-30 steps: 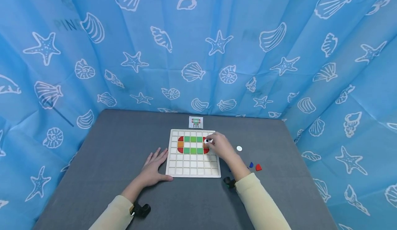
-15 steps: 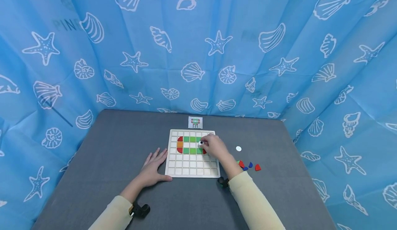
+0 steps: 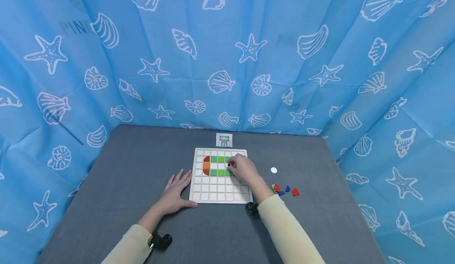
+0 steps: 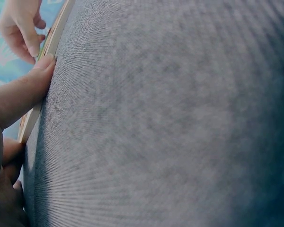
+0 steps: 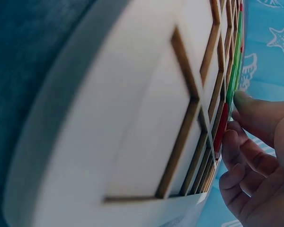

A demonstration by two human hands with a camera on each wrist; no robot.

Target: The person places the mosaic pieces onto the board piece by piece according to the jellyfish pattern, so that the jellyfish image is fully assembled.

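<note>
A wooden grid board (image 3: 213, 196) lies on the grey table, with red, orange and green tiles (image 3: 221, 172) set in its upper cells. My right hand (image 3: 243, 168) is over the right side of that coloured ring, its thumb and fingertips pinching a small white piece with a black dot (image 3: 229, 165), mostly covered by the fingers. In the right wrist view, the right hand (image 5: 260, 151) is down close at the board beside a red tile (image 5: 221, 130). My left hand (image 3: 175, 195) rests with spread fingers along the board's left edge, thumb at the near left corner.
Behind the board lies a small picture card (image 3: 224, 140) with a coloured figure. To the right are a white disc (image 3: 273, 170), a red piece (image 3: 296, 192), a blue piece (image 3: 287, 189) and a little pile of coloured pieces (image 3: 277, 188). A blue shell-patterned curtain (image 3: 227, 58) hangs behind.
The right hand has moved left across the board with the dotted white piece and lowered it to a cell inside the coloured ring. The left hand has stayed put.
</note>
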